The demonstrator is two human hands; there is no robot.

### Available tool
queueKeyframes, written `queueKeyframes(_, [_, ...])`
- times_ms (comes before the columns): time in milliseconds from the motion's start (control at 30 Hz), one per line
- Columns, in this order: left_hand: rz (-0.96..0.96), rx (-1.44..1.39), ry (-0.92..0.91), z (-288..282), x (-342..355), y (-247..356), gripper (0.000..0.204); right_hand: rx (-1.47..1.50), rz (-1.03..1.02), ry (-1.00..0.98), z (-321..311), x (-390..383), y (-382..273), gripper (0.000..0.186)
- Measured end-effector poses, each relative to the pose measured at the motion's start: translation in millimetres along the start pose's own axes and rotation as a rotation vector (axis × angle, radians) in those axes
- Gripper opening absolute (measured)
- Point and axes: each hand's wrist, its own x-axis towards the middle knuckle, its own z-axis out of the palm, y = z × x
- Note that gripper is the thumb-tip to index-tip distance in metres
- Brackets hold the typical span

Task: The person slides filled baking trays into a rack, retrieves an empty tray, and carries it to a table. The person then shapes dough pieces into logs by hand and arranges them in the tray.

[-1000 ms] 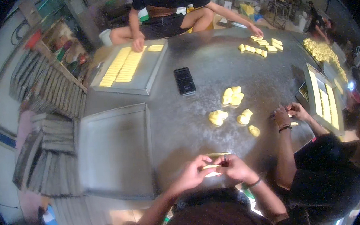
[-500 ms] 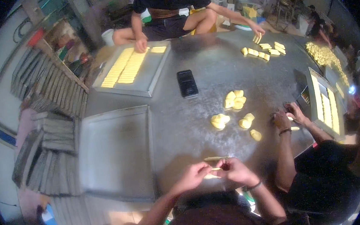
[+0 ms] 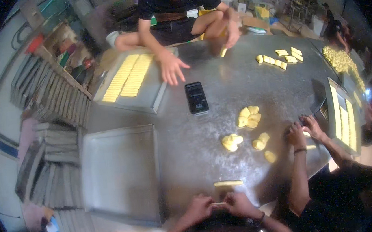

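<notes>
Close to the near edge of the table, my left hand [image 3: 201, 206] and my right hand [image 3: 240, 206] are pinching a short strip of pale dough [image 3: 219, 203] between them, one at each end. Just beyond my fingers, a longer yellow dough stick [image 3: 228, 183] lies crosswise on the dark tabletop. Farther off sit several lumps of yellow dough: a large cluster [image 3: 249, 116], a second clump [image 3: 232, 142], a smaller one [image 3: 261, 141] and a single piece [image 3: 270, 156]. Shadow and blur partly obscure my fingertips.
Left of me lies a shallow metal tray [image 3: 122, 170], beside stacked trays [image 3: 56, 171]. A phone [image 3: 197, 98] rests mid-table. Across, a person [image 3: 177, 10] sits by a tray of dough sticks [image 3: 123, 79]. At right, a co-worker's hands [image 3: 304, 132] handle dough near another filled tray [image 3: 344, 115].
My hands have drawn nearer to me with the dough strip, and the view has tilted. The person opposite has brought dough in from the right and moved the other hand off the tray toward the phone.
</notes>
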Motion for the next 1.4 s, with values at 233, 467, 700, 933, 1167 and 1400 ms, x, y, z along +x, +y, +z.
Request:
queueKeyframes(233, [0.04,0.305,0.094,33,18,-5,0.019,-0.502,-0.117,0.142,-14,5,18,0.023])
queueKeyframes(467, [-0.221,0.296,0.089,24,46,-3,0.03,-0.509,-0.005,0.243,-29,20,10,0.043])
queueKeyframes(700, [-0.212,0.339,0.116,17,51,5,0.034,-0.58,0.082,0.208,-31,25,14,0.061])
queueKeyframes(933, [-0.152,0.304,0.089,20,41,-7,0.037,-0.576,0.107,0.241,-26,11,11,0.056])
queueKeyframes(1167, [-0.036,0.356,0.186,34,6,-15,0.041,-0.585,-0.015,0.356,-5,-19,26,0.053])
queueKeyframes(1400, [0.154,0.325,0.255,39,1,-31,0.046,-0.407,-0.202,0.357,-6,-22,59,0.039])
